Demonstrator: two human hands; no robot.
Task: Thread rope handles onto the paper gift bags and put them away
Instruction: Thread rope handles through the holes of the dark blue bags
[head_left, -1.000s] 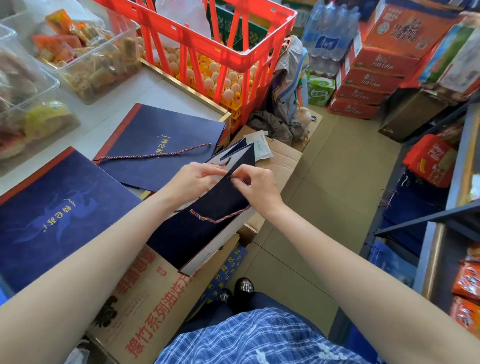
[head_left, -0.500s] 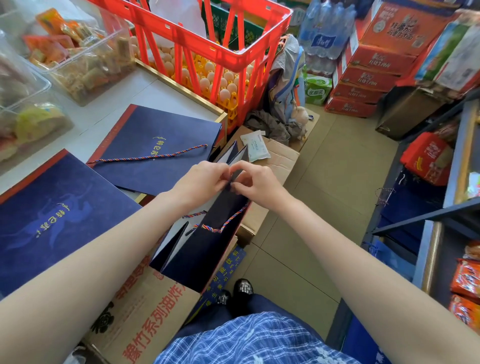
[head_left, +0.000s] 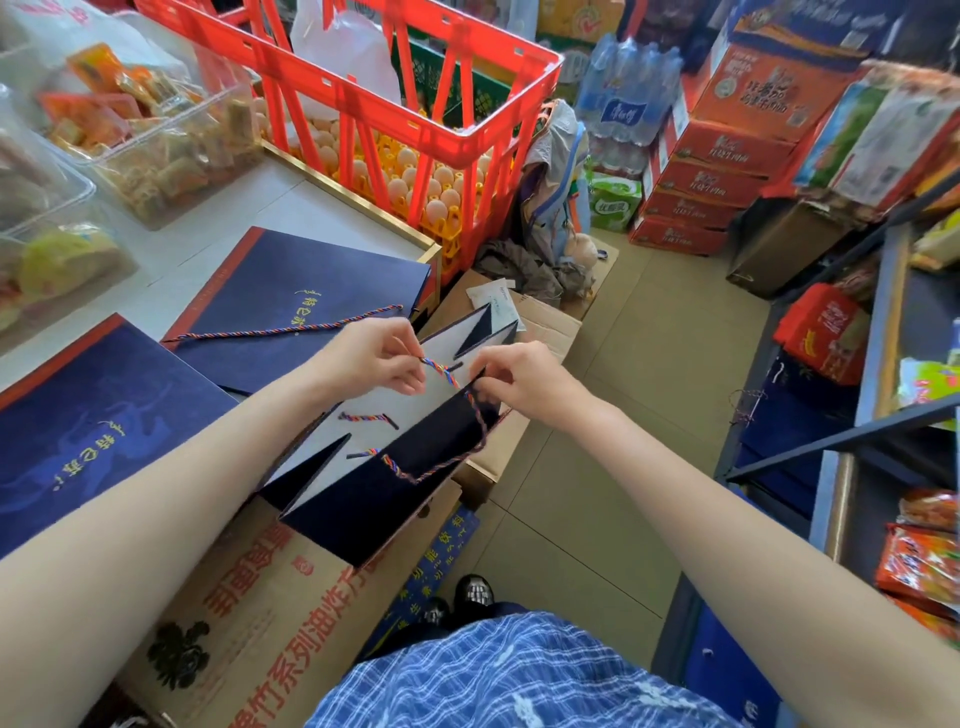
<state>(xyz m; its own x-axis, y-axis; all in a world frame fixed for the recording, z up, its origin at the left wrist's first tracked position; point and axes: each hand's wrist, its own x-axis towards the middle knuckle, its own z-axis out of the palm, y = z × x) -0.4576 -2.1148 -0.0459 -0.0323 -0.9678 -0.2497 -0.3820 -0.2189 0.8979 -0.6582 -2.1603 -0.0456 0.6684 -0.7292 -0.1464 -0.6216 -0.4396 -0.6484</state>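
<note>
Two hands worked above the cardboard box: left hand pinched the multicoloured twisted rope; right hand gripped the open navy paper gift bag, white inside.

A beige tiled floor runs between a white counter with a gold edge and a dark metal shelf. A red plastic crate stands over trays of eggs; red cartons and bottled water packs are stacked behind, in daylight.
</note>
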